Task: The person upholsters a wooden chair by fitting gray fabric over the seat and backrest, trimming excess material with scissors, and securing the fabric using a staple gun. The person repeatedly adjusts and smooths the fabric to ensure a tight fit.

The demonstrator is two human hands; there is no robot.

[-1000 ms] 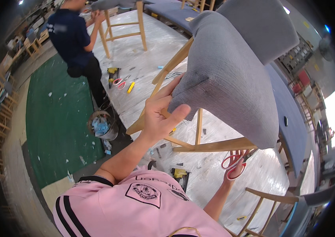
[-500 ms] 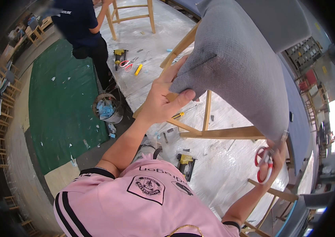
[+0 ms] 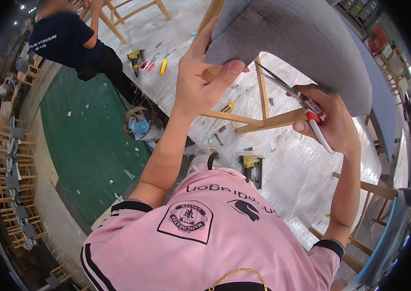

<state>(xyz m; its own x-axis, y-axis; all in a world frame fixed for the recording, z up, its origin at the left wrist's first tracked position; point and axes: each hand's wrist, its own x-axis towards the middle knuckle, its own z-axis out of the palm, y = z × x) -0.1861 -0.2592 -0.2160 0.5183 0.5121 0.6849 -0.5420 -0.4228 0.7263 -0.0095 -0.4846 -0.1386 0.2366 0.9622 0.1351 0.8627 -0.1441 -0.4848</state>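
Note:
A chair with a grey fabric-covered back (image 3: 292, 39) and a wooden frame (image 3: 263, 92) is tilted up in front of me. My left hand (image 3: 205, 80) pinches the lower left corner of the grey fabric between thumb and fingers. In my right hand (image 3: 334, 114) is a pair of scissors (image 3: 313, 114) with red and white handles. Their blades are parted and point up and left, below the fabric's edge and to the right of my left thumb. Part of the handles is hidden by my fingers.
On the film-covered table lie a staple gun (image 3: 251, 169), a yellow screwdriver (image 3: 228, 106), another staple gun (image 3: 136, 59), red-handled scissors (image 3: 148, 65) and a yellow cutter (image 3: 163, 67). A scrap bucket (image 3: 142, 125) stands left. A co-worker (image 3: 64, 41) is at the far left.
My right hand has brought the scissors from the chair's right side leftward to near the fabric corner, and the blades now point at it. My left hand still grips the corner.

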